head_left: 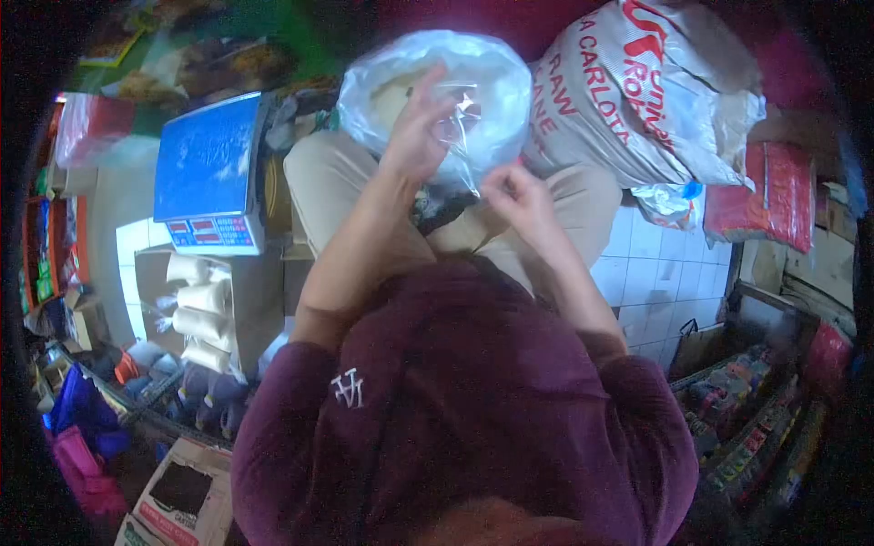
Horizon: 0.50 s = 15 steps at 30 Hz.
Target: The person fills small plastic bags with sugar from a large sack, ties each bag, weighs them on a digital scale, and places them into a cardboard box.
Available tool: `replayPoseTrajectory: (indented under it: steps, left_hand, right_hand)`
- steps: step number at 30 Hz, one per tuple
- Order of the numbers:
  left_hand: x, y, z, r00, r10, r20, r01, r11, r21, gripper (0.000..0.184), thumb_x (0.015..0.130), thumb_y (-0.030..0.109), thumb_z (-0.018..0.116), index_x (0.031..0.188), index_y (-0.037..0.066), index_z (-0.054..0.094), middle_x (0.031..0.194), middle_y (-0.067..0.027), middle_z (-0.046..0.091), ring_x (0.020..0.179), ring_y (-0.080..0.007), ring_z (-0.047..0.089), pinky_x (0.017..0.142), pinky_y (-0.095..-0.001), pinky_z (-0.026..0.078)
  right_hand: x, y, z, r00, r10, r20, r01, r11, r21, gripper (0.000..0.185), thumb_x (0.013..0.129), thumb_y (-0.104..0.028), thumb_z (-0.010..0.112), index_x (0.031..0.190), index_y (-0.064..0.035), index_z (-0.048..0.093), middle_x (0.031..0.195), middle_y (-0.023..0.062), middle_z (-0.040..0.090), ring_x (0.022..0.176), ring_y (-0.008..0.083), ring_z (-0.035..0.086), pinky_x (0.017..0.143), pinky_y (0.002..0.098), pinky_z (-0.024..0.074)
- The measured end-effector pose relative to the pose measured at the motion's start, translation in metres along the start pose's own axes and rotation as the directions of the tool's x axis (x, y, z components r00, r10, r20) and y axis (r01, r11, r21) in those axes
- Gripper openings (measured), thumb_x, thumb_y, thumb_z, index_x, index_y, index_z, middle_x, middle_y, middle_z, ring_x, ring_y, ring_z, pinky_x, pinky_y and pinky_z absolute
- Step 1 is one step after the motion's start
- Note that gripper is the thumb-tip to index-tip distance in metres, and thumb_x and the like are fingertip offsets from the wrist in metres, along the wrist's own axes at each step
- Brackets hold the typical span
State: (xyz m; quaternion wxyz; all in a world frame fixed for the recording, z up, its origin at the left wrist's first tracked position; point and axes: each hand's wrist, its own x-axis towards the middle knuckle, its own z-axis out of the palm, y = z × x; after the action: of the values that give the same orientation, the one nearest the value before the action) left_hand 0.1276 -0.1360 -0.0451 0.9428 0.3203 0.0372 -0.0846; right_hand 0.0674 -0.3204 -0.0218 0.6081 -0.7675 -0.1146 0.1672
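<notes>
A clear plastic bag point(465, 136) stretches between my two hands, over the mouth of a white open sack point(503, 86) that stands between my knees. Pale contents point(387, 98) show inside the sack. My left hand point(418, 136) is raised at the left of the clear bag, its fingers stretched out and slightly blurred; the thumb side is against or close to the plastic. My right hand point(516, 193) has its fingers pinched together at the lower end of the clear bag, near my right knee.
A digital scale point(208, 164) stands at the left, above stacked filled bags point(202, 314) in a cardboard box. A large printed sack point(628, 91) leans at the right, beside a red plastic pack point(760, 196). Shelved goods point(751, 409) line the lower right.
</notes>
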Motion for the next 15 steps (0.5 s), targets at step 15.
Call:
replayPoseTrajectory:
  steps: [15]
  left_hand:
    - [-0.022, 0.018, 0.020, 0.972, 0.063, 0.226, -0.137, 0.934, 0.329, 0.055, 0.080, -0.001, 0.055, 0.132, 0.003, 0.039, 0.104, -0.0130, 0.061, 0.093, -0.0227, 0.061, 0.091, -0.0337, 0.044]
  right_hand:
    - [0.056, -0.029, -0.031, 1.000, -0.026, -0.008, 0.027, 0.938, 0.345, 0.032, 0.085, -0.016, 0.063, 0.112, -0.0005, 0.060, 0.105, 0.0075, 0.061, 0.098, 0.0141, 0.054, 0.088, 0.0271, 0.0402]
